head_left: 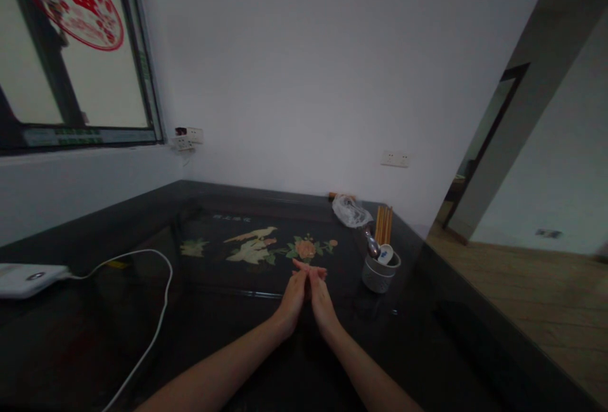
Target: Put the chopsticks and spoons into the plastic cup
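My left hand (293, 298) and my right hand (321, 298) meet over the dark glossy table (213, 336). Their fingers cross and press against each other, with the wrists apart below. I see no object between them. Just beyond the fingertips lies a printed pink flower (305, 248) on the tabletop, beside a printed bird (256, 235). Nearest on the right stands a grey cup (377, 277) holding wooden chopsticks (383, 225), a metal spoon (373, 249) and a white spoon (386, 254).
A white device (31, 280) with a white cable (164, 311) lies at the left. Behind the cup is a crumpled clear plastic bag (350, 211) near the wall. Wall sockets (394, 159) sit above the table. A window (90, 83) is at the upper left.
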### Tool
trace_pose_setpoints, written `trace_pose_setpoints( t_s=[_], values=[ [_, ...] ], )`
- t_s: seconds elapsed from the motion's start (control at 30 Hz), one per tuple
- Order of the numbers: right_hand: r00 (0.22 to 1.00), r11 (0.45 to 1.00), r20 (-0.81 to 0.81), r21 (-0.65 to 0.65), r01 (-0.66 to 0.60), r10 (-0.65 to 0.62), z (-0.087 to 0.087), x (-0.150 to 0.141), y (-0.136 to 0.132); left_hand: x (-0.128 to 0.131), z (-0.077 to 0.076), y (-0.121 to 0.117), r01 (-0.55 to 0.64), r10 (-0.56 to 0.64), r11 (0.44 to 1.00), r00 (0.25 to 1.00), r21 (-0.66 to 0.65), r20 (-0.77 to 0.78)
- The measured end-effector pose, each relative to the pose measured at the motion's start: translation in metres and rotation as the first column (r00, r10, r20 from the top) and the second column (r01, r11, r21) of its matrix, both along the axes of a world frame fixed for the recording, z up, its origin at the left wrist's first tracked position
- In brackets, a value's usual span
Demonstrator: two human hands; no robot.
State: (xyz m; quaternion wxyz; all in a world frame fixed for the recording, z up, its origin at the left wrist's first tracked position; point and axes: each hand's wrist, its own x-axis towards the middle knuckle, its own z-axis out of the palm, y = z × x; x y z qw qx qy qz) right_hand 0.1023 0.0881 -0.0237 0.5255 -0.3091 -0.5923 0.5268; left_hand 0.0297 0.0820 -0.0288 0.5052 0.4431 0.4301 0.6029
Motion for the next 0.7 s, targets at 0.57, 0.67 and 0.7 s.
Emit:
trace_pose_setpoints(
  t_s=[0.57, 0.67, 0.7],
  values=[
    [0.996, 0.994, 0.091, 0.113, 0.003, -0.014, -0.009, -0.001, 0.001, -0.001, -0.013, 0.008, -0.004, 0.001, 0.998, 0.999, 0.067, 0.042],
    [0.992, 0.989, 0.118, 0.150, 0.016, -0.034, -0.009, -0.005, 0.001, -0.003, -0.008, 0.007, -0.051, 0.050, 0.997, 0.998, 0.063, 0.027],
    [0.992, 0.989, 0.123, 0.150, 0.016, -0.035, -0.009, -0.006, 0.001, -0.004, -0.007, 0.007, -0.056, 0.054, 0.997, 0.998, 0.061, 0.029]
  ],
)
